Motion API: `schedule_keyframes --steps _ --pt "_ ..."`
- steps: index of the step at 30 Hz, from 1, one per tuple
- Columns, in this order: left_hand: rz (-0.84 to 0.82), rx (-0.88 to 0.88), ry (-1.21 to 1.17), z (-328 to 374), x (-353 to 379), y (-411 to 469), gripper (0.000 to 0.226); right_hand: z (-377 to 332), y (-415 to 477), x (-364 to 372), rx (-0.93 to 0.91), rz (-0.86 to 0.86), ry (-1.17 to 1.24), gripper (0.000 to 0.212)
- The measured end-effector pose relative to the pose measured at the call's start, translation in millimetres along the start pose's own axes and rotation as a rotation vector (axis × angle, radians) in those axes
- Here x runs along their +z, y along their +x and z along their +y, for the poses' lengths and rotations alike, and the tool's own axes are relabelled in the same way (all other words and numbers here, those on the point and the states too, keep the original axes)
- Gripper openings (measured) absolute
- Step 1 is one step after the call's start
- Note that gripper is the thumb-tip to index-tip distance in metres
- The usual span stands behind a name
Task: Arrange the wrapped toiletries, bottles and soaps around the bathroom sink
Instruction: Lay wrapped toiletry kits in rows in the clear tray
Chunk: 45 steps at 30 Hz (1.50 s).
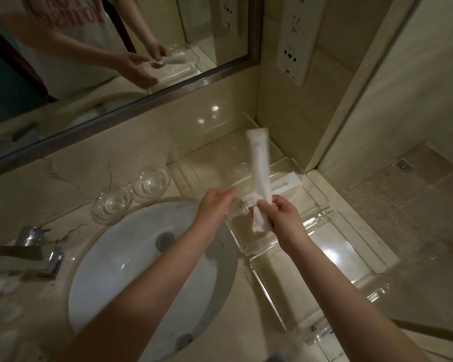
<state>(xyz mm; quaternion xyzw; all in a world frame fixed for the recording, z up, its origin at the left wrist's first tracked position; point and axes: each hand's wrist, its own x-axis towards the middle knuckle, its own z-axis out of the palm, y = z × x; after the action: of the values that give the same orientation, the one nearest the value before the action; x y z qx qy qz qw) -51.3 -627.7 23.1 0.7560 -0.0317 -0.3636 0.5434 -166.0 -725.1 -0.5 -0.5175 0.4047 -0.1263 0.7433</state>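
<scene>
Red block letters on the white shirt [71, 11] in the mirror [11, 87], reversed and cropped: the lower line looks like "YOURSE", the upper can't be read. Tiny dark letters on the small wrapped packet [243, 202], too blurred. Faint marks on the long white packet [258, 152] and the flat sachet [285, 182], illegible. A line-drawn symbol on the wall socket panel [296, 24].

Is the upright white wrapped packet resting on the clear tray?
No, the right hand grips the white wrapped packet by its lower end and holds it lifted over the clear tray.

White wrapped packet [259, 163], white sink [126, 259], cream veined marble counter [71, 176], chrome tap [29, 253], 2 clear glass dishes [112, 203]
</scene>
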Motion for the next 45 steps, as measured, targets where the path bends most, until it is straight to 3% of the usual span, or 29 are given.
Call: schedule_keyframes --steps 4,11,14,17,21,25,28,31,34,36,45 --pt "-0.285 -0.144 0.103 -21.1 12.7 -12.2 0.012 1.1 -1.5 1.2 0.018 0.083 0.145 0.005" --pt "-0.234 0.008 0.245 -28.6 20.0 -0.6 0.009 1.4 6.0 -2.9 0.077 0.139 0.239 0.008" --pt "-0.303 0.049 0.448 -26.3 10.3 10.8 0.015 -12.7 28.5 -26.6 0.091 0.336 0.358 0.005" --pt "-0.221 0.138 0.756 -27.1 8.4 26.9 0.017 -10.6 53.1 -46.6 0.153 0.499 0.131 0.018" --pt "-0.176 0.224 1.250 -30.5 14.3 37.2 0.026 -4.2 64.6 -49.2 0.257 0.522 -0.337 0.062" --pt "-0.118 0.360 1.524 -35.5 21.0 42.0 0.030 -3.5 70.8 -42.9 0.111 0.397 -0.875 0.055" --pt "-0.001 0.460 1.506 -41.3 22.3 38.8 0.027 -1.5 73.7 -48.2 -0.118 0.346 -1.182 0.041" --pt "0.027 0.599 1.493 -49.8 23.8 29.6 0.038 6.7 69.4 -61.9 -0.394 0.199 -1.411 0.055" --pt "-0.121 0.646 1.373 -67.2 35.2 22.4 0.059 19.9 68.9 -63.7 -0.353 -0.009 -1.554 0.057" --pt "-0.237 0.514 1.441 -71.1 44.4 21.3 0.062 24.2 75.0 -60.7 -0.300 -0.057 -1.565 0.055" --pt "-0.188 0.505 1.555 -65.8 41.0 47.0 0.052 15.6 97.8 -50.3 -0.316 -0.094 -1.561 0.054"
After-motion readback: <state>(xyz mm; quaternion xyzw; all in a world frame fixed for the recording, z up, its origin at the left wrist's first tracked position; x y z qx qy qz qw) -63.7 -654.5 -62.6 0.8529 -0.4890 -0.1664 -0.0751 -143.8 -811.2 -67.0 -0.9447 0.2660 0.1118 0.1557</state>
